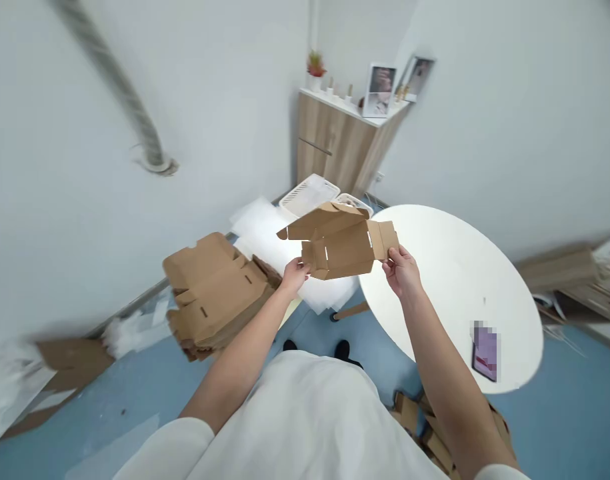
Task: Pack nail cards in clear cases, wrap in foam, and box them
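Observation:
A brown cardboard box blank [347, 250], partly folded along its creases, is held up in front of me between both hands. My left hand [295, 276] pinches its left end flap, and my right hand [403, 270] pinches the flap at its right end. The far panel of the blank stands raised at an angle. To the left of my left hand lies a stack of flat cardboard box blanks [225, 293]. Under and behind the held blank are white sheets of packing foam [267, 230]. The right hand is above the left edge of a round white table [449, 267].
A phone [485, 353] lies on the table. White plastic baskets [309, 193] stand before a wooden cabinet [329, 137] bearing picture frames [379, 91] and a potted plant [315, 70]. Folded cardboard boxes [435, 433] sit on the floor at lower right. More cardboard [75, 360] lies at left.

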`<action>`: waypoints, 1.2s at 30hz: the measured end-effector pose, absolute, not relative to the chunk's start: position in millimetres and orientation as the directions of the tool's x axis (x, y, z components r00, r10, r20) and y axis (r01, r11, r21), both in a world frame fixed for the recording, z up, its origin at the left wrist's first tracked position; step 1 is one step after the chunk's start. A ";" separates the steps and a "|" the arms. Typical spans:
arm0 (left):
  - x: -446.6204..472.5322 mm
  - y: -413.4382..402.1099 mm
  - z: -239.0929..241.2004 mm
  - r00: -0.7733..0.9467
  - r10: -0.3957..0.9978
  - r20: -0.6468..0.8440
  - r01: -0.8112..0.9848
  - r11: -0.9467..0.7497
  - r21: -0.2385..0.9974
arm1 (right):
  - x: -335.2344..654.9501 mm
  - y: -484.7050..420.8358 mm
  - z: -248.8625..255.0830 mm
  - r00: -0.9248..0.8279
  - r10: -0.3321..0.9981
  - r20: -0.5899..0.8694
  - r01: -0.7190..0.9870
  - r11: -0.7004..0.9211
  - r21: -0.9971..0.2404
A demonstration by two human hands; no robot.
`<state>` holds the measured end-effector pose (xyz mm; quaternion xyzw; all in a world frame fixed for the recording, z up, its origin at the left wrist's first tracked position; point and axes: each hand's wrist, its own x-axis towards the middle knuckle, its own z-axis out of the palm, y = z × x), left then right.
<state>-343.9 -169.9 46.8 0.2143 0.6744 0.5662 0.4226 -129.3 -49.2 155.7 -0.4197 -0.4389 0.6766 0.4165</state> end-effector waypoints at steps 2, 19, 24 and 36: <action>-321.3 -152.1 44.5 -0.485 0.818 -0.309 -0.174 0.257 0.951 | -92.6 -48.5 145.7 -0.198 0.955 -0.221 -0.205 -0.261 -0.943; -139.0 -40.4 27.8 -0.203 0.962 -0.183 0.178 0.220 0.959 | 137.2 -47.0 83.0 0.138 0.979 -0.149 0.341 -0.188 -0.921; -110.7 -26.5 19.2 -0.251 0.947 -0.201 0.345 0.281 0.895 | 174.4 -46.9 62.6 0.188 0.965 -0.184 0.438 -0.250 -0.864; -89.4 -14.9 -4.6 -0.278 0.858 -0.433 0.384 0.512 0.768 | 178.8 -52.0 6.7 0.179 0.908 -0.380 0.376 -0.420 -0.826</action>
